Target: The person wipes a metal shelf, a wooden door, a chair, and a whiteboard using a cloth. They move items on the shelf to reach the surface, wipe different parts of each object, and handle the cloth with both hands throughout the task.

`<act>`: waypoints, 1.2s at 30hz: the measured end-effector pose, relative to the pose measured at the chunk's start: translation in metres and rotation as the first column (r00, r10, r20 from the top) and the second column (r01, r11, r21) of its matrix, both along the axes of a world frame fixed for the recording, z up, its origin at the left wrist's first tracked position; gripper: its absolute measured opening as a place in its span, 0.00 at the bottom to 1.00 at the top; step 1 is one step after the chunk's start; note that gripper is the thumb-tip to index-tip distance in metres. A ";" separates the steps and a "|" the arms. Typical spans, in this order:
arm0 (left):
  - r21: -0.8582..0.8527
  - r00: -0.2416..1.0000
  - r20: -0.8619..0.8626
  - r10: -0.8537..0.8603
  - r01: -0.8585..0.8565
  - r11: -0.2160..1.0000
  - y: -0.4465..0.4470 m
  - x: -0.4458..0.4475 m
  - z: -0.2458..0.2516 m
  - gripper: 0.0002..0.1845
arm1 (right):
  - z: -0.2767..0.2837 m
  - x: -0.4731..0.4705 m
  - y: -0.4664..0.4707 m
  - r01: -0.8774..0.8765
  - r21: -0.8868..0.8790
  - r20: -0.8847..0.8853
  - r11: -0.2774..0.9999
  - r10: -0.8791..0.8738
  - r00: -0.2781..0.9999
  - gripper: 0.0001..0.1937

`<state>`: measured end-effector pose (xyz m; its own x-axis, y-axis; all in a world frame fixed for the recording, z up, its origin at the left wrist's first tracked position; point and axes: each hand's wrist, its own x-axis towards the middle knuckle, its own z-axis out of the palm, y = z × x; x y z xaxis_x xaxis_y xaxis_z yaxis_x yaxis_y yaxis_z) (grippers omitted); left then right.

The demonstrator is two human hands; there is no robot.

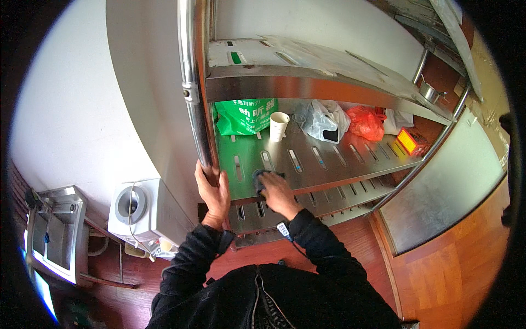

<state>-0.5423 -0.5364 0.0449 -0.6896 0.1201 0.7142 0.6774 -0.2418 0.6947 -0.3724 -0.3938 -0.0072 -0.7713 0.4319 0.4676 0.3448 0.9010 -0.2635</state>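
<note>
My left hand (214,192) is wrapped around the lower part of a shiny metal upright post (196,123) of a slotted metal rack. In my right hand (277,191) is a dark cloth (259,181), pressed on the front left part of the rack's shelf (304,177). Behind that hand a white paper cup (278,126) stands on the same shelf. A green bag (246,119) bearing writing sits left of the cup. To the right lie a white translucent plastic bag (324,121), a red plastic bag (365,122) and a red and yellow box (411,142).
An upper shelf (304,87) with a sheet on it overhangs the back. Lower slotted shelves (328,199) lie beneath. A white washing machine (154,214) and a metal sink (53,234) are at left. A frosted panel (444,181) flanks the rack's right side. A small metal pot (428,92) sits at upper right.
</note>
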 end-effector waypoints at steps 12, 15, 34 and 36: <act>-0.167 0.690 -0.723 0.008 -0.185 0.968 -0.017 0.007 -0.021 0.40 | -0.010 -0.016 0.109 0.328 -0.018 0.185 0.945 -0.319 0.930 0.29; -0.498 0.514 -0.708 -0.485 0.125 0.858 0.001 0.020 -0.032 0.29 | -0.003 -0.021 0.116 0.303 -0.048 0.232 0.952 -0.284 0.930 0.29; -0.488 0.911 -0.359 -0.203 0.003 0.873 0.065 0.003 -0.057 0.23 | 0.000 -0.097 0.111 -0.042 -0.096 0.206 0.994 0.062 0.977 0.28; -0.462 0.903 -0.381 -0.201 0.003 0.887 0.064 0.002 -0.056 0.23 | -0.015 -0.113 0.099 -0.110 -0.037 0.206 0.993 0.116 0.972 0.27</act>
<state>-0.5405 -0.4725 -0.0115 -0.3146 0.5427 0.7788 0.9098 -0.0616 0.4104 -0.4851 -0.2945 -0.0224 -0.8947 0.3459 0.2826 0.2905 0.9312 -0.2201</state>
